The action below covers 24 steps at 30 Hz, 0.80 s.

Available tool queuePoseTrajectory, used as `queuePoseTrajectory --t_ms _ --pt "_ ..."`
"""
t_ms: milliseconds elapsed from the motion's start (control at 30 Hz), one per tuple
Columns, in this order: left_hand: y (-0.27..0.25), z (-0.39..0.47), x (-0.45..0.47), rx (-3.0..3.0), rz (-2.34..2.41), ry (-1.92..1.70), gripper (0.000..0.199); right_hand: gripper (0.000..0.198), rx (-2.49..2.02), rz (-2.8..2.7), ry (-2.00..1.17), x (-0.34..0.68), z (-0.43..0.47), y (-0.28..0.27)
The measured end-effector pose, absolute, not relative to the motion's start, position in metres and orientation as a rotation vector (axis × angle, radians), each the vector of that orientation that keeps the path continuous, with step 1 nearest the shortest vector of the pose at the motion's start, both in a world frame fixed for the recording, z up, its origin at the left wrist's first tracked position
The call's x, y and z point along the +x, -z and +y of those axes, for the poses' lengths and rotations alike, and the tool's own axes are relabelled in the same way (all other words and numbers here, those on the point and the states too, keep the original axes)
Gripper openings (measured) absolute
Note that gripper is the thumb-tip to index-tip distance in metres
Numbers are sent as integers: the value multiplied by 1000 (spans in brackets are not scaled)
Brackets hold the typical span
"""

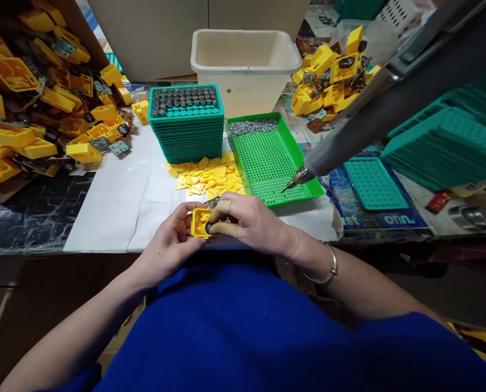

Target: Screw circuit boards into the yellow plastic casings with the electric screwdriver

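Note:
Between my two hands, close to the bench's front edge, is a small open yellow plastic housing (200,223). My left hand (170,235) grips it from the left, fingers behind and thumb along the near side. My right hand (251,222), with tan finger covers on thumb and forefinger, pinches a small dark round part (208,227) at the housing's right side. Whether that part is fully inside the housing cannot be made out. Some wires or a board (213,203) show just behind the right fingers. Flat yellow plastic pieces (205,177) lie scattered beyond my hands.
Stacked teal trays (186,133) hold dark round parts on top. A green perforated tray (267,158) contains small screws (254,127). An electric screwdriver (303,174) hangs over it from the right. Heaped yellow housings (55,114) fill the left; a cream bin (246,90) stands behind.

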<state>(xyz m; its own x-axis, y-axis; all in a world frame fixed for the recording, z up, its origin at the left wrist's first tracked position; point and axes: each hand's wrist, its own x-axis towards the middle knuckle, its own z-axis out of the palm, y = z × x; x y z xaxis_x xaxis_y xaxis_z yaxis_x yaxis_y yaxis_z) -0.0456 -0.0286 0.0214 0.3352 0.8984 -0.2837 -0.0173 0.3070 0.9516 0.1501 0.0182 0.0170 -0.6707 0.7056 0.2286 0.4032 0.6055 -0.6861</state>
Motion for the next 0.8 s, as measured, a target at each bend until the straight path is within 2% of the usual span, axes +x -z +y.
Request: queuePoseTrajectory --t_ms 367,500,600,700,800 --pt "-16 -20 -41 772 1020 -1021 40 29 -672 -2207 -731 148 12 3" --pt "-25 -20 -44 681 958 -904 40 42 -753 -2066 -426 148 14 14" --pt "-29 -17 -51 611 832 -753 38 56 -587 -2078 -468 148 20 14" --pt "-29 -17 -56 592 767 -663 37 48 -399 -2092 -702 149 23 8" --pt "-29 -20 -57 661 831 -647 34 32 -405 -2073 -761 151 24 3"
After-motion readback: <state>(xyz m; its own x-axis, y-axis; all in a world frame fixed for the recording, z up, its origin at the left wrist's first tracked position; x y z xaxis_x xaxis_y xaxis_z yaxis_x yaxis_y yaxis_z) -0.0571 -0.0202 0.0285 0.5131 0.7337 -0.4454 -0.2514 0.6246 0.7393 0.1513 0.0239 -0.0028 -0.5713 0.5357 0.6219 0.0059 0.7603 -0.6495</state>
